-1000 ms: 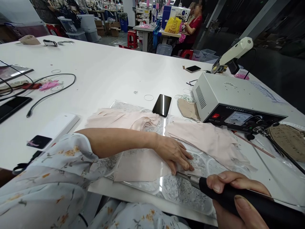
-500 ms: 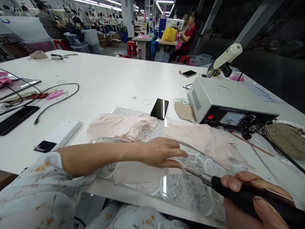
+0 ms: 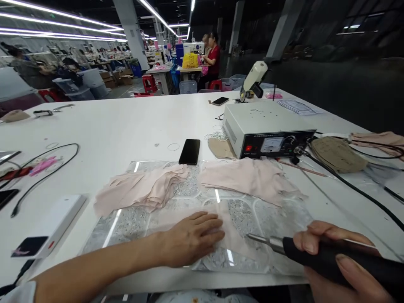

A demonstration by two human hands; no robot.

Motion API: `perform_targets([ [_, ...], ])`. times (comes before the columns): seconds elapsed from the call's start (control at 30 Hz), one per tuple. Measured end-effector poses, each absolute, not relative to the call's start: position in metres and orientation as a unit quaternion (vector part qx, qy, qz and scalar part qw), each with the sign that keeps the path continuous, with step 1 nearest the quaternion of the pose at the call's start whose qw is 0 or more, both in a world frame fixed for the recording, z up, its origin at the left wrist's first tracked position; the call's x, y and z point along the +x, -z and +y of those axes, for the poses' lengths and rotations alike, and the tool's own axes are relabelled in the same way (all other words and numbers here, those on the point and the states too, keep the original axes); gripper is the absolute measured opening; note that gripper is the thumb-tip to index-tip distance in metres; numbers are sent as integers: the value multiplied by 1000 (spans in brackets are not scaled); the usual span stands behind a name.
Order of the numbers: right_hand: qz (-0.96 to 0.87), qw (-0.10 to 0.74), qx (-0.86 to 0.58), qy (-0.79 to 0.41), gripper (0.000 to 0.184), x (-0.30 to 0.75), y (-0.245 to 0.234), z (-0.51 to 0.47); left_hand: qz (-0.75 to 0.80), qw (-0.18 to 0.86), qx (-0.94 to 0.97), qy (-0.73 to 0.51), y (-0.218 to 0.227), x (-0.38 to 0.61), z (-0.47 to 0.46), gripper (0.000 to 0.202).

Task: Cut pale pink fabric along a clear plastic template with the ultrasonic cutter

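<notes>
My left hand [image 3: 192,242] lies flat, fingers spread, on a pale pink fabric piece [image 3: 235,242] on a glossy grey tile board [image 3: 132,219]. My right hand [image 3: 337,261] is closed round the black handle of a cutting tool [image 3: 315,254]. Its metal tip [image 3: 255,238] hovers just right of my left fingers, over the same piece. Two piles of pink fabric pieces sit at the board's far side, one left [image 3: 139,189] and one right [image 3: 249,179].
A white control box [image 3: 265,128] with a red switch and dial stands behind the board, its black cable [image 3: 353,187] running right. A black phone [image 3: 190,151] lies near it. A white device [image 3: 47,227], cords and another phone are at left. A person sits at a far sewing table.
The view has lifted and shifted right. My left hand drew back toward me along the pink piece. The tool stays in my right hand, tip near my left fingers.
</notes>
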State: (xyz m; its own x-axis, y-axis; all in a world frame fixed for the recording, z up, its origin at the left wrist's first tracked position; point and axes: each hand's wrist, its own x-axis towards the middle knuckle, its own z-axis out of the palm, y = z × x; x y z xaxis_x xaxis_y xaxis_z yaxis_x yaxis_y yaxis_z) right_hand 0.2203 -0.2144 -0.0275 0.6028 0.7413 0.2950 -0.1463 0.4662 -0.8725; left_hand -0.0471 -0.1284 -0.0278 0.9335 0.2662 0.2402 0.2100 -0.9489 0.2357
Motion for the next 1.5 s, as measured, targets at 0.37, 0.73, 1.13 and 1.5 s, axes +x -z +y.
perform_targets([
  [0.37,-241,829,-389,-322,15,198,35,-180,128,122,979,-105,33,-57,-130,37],
  [0.73,-242,836,-379,-315,12,193,35,-175,111,123,979,-118,33,-56,-125,36],
  [1.13,-267,823,-372,-336,12,176,32,-161,97,150,978,-104,33,-37,-79,29],
  [1.5,-290,815,-380,-329,10,177,31,-165,60,114,988,-80,32,-33,-75,24],
])
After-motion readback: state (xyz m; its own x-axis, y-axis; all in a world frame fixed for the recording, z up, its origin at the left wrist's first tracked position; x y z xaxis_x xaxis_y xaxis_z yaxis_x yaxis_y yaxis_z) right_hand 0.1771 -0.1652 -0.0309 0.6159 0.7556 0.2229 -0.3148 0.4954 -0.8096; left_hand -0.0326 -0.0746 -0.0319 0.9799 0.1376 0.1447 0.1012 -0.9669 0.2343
